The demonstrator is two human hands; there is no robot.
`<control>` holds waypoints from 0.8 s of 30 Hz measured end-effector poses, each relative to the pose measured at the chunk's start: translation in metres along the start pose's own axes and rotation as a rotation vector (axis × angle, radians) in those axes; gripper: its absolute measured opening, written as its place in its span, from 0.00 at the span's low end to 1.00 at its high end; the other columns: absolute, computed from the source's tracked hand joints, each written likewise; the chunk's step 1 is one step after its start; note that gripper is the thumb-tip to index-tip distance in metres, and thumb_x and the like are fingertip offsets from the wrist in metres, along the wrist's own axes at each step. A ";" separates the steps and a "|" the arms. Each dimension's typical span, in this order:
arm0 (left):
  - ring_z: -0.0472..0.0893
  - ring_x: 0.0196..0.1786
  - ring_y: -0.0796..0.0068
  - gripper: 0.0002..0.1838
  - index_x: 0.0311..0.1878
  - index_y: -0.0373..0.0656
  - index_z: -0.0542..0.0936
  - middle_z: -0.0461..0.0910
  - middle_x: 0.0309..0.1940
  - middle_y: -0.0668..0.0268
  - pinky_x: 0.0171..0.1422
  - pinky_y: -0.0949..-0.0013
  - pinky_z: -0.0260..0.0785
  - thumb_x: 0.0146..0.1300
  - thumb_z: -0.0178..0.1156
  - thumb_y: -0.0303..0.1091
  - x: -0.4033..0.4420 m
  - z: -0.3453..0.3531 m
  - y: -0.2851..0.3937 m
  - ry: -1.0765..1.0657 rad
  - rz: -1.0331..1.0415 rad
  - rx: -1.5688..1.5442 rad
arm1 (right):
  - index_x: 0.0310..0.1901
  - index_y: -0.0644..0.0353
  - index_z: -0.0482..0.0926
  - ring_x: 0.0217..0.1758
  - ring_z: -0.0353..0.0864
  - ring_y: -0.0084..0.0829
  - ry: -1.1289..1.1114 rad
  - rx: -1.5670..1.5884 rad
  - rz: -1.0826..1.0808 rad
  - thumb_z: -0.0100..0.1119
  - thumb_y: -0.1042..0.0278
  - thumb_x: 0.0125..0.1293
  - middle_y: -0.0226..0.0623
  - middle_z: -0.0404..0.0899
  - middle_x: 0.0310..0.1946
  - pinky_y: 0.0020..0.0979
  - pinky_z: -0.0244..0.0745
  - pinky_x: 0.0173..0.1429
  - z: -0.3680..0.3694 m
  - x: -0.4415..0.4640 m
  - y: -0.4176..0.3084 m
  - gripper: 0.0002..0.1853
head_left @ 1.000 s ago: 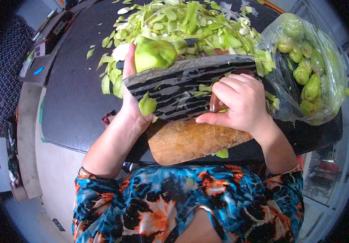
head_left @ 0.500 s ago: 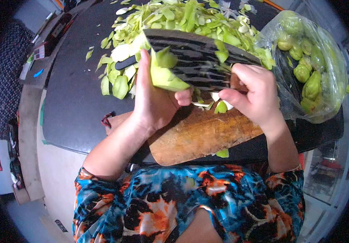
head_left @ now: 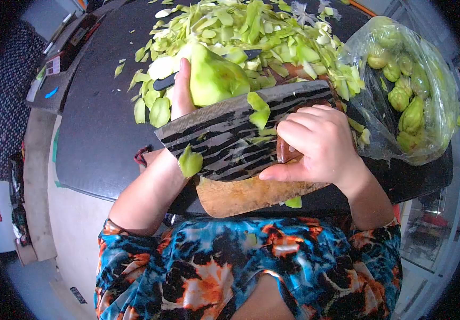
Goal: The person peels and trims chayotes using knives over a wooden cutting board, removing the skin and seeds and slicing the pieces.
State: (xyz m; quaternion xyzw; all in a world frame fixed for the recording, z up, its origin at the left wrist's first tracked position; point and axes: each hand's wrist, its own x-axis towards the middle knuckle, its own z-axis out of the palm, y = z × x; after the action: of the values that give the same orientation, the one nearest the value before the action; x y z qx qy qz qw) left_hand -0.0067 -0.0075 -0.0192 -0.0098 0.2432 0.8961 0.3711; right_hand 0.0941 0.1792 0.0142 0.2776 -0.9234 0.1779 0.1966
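A cleaver (head_left: 224,141) with a dark, streaked blade lies across the view, and my right hand (head_left: 320,141) is wrapped round its brown wooden handle. Bits of green peel (head_left: 259,109) cling to the blade. Behind it, my left hand (head_left: 182,101) holds a partly peeled, light green chayote (head_left: 214,80), thumb upright along its left side. The blade hides my left fingers and palm. A wooden cutting board (head_left: 251,197) shows below the cleaver. Beside my left thumb, a black handle (head_left: 165,82) pokes out of the peelings.
A large heap of green peelings (head_left: 219,26) covers the far part of the dark table (head_left: 96,106). On the right sits a clear plastic bag (head_left: 438,128) with several unpeeled chayotes (head_left: 411,114). One scrap of peel (head_left: 294,202) lies by the board's near edge.
The cleaver has come down and toward me, away from the chayote's side, and its blade now crosses in front of my left hand. More of the chayote's peeled surface shows.
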 end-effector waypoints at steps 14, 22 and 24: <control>0.68 0.62 0.52 0.41 0.65 0.47 0.66 0.68 0.61 0.54 0.67 0.47 0.56 0.59 0.44 0.71 -0.008 0.027 0.000 0.199 0.071 0.162 | 0.17 0.57 0.67 0.19 0.74 0.36 0.141 -0.008 0.115 0.66 0.37 0.45 0.32 0.69 0.14 0.31 0.66 0.24 0.005 0.000 0.020 0.29; 0.72 0.34 0.70 0.39 0.53 0.47 0.72 0.76 0.44 0.61 0.26 0.72 0.60 0.58 0.39 0.74 -0.016 0.008 -0.040 0.190 -0.093 0.243 | 0.19 0.56 0.72 0.19 0.77 0.38 0.167 0.003 0.309 0.62 0.39 0.54 0.35 0.73 0.15 0.36 0.69 0.24 0.005 0.001 0.023 0.26; 0.72 0.31 0.72 0.37 0.52 0.49 0.72 0.77 0.42 0.63 0.24 0.74 0.59 0.59 0.39 0.73 -0.012 0.008 -0.032 -0.015 -0.177 0.103 | 0.20 0.60 0.74 0.19 0.76 0.39 0.187 0.116 0.520 0.62 0.42 0.56 0.38 0.74 0.15 0.35 0.68 0.23 -0.001 0.000 0.032 0.25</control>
State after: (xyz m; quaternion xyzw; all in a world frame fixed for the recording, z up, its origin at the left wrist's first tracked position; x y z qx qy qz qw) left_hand 0.0245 0.0079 -0.0236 -0.0055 0.2844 0.8461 0.4508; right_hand 0.0758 0.2046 0.0083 0.0246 -0.9297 0.3000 0.2125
